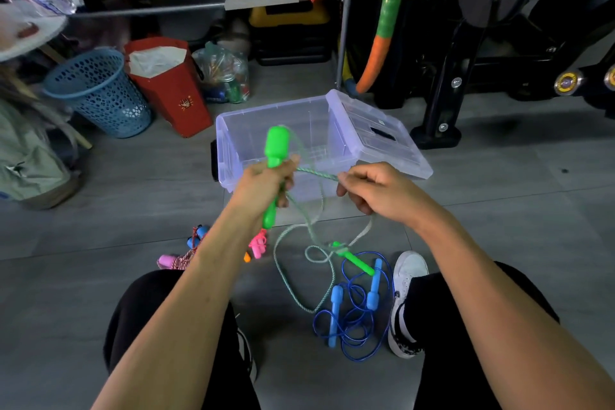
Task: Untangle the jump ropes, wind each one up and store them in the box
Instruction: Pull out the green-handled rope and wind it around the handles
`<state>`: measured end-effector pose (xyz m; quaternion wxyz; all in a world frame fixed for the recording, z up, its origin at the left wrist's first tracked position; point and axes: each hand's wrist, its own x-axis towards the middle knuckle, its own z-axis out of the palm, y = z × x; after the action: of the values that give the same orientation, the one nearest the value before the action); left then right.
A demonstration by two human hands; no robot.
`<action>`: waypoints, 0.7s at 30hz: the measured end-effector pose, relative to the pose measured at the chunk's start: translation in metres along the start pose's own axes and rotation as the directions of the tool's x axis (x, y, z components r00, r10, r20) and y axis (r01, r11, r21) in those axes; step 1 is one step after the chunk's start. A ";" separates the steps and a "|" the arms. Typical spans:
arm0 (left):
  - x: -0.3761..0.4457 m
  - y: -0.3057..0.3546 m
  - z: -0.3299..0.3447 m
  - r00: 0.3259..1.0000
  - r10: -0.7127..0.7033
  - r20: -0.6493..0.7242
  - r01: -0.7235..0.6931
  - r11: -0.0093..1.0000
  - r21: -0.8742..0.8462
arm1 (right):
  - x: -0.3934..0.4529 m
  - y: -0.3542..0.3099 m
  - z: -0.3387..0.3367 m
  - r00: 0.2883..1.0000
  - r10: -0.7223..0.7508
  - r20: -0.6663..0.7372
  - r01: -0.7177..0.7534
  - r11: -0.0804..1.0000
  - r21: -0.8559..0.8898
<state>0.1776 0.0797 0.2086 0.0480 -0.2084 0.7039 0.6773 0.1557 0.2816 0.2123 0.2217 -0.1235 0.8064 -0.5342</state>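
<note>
Two hands work one green rope just in front of the clear box (233,130): my left hand (263,185) is wrapped around the green handle (275,146), and my right hand (372,188) pinches the green cord (316,174). I judge the cord light, limp and prone to snag, the handle rigid, so I wind around the handle. The blue rope (352,313) lies nearer me than the box.

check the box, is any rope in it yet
No, the clear box holds nothing, while the blue rope lies on the floor and the green rope is in the hands.
</note>
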 end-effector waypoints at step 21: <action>0.013 -0.005 -0.032 0.962 0.152 -0.225 -0.076 0.947 0.312 | 0.002 0.001 -0.012 0.997 -0.002 -0.076 -0.001 0.999 -0.040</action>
<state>0.1744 0.0460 0.2015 -0.0480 -0.2398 0.8102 0.5327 0.1485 0.2907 0.2150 0.1882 -0.1077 0.8249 -0.5221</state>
